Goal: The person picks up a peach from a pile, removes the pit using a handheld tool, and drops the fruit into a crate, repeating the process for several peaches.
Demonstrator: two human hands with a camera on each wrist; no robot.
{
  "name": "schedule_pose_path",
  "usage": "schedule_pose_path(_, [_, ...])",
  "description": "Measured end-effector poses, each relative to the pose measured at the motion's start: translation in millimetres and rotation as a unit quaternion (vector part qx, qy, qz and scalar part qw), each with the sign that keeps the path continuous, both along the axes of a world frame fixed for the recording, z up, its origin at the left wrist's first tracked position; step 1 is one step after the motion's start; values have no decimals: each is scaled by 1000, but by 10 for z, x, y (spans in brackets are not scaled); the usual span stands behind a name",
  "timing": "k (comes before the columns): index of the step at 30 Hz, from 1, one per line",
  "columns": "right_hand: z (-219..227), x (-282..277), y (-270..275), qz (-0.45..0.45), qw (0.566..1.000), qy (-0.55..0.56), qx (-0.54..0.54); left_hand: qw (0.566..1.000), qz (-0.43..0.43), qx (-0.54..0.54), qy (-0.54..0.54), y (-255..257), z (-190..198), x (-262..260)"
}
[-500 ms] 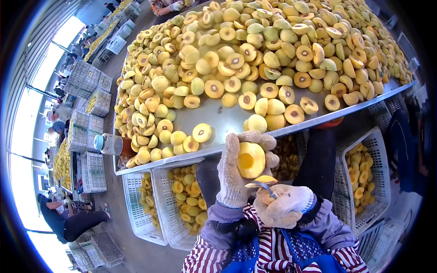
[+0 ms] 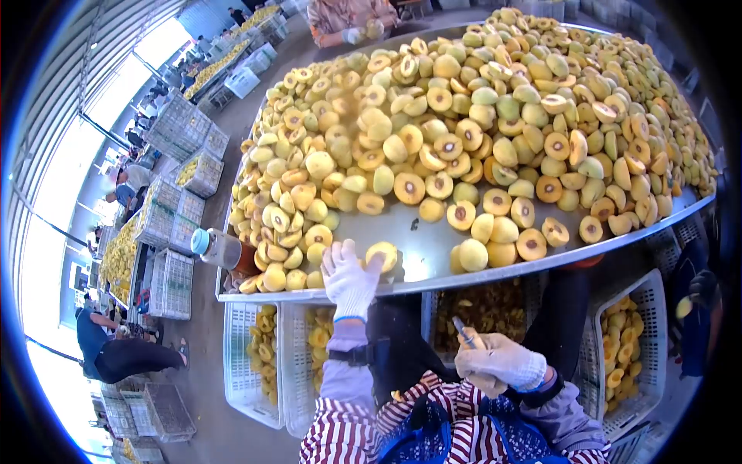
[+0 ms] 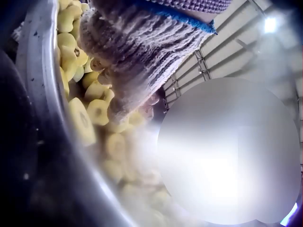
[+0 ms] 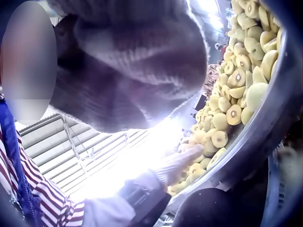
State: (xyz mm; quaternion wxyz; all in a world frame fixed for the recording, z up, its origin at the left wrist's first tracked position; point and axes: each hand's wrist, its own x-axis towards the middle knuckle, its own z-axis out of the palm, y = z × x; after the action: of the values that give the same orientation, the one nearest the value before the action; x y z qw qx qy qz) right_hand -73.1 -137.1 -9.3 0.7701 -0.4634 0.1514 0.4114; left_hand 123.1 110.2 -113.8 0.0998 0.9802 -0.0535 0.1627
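In the head view my gloved left hand (image 2: 350,280) reaches over the table's near edge with its fingers extended. Its thumb lies beside a halved yellow fruit (image 2: 381,256); whether they touch I cannot tell. The left wrist view shows the same glove (image 3: 137,52) above fruit halves (image 3: 98,112) along the metal rim (image 3: 90,165). My gloved right hand (image 2: 498,363), in front of my body, grips a small metal tool (image 2: 465,331) that points up and left. In the right wrist view the right glove (image 4: 137,66) fills the top, and its tool is hidden.
Fruit halves are heaped across the metal table (image 2: 355,232). A bottle with a blue lid (image 2: 220,249) stands at its left edge. Crates of fruit (image 2: 290,371) (image 2: 657,340) sit below, with a darker-filled bin (image 2: 433,317) between my legs. A person (image 2: 348,23) works across the table.
The left hand has let go of the pitted fruit half and moved left to the table edge. That fruit is out of the hand. The right hand, still with the tool, is lower and apart from it.
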Motion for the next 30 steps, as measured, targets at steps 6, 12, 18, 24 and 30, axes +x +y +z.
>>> schedule_pose_path(6, [22, 0, 10, -66, 996, -25, -49, 964, -84, -55, 246, -495, -2, 129])
schedule_pose_path(12, [145, 101, 91, -70, 988, -53, -126, 629, -144, -688, 332, -721, 436, -406])
schedule_pose_path(18, [-90, 61, 196, -83, 945, -189, -253, 507, -189, -764, 352, -809, 700, -885])
schedule_pose_path(24, [11, 9, 221, -93, 906, -240, -336, 590, -187, -728, 296, -969, 959, -1218])
schedule_pose_path(30, [62, -69, 202, -74, 930, -224, -281, 689, -197, -678, 162, -1147, 1055, -1443])
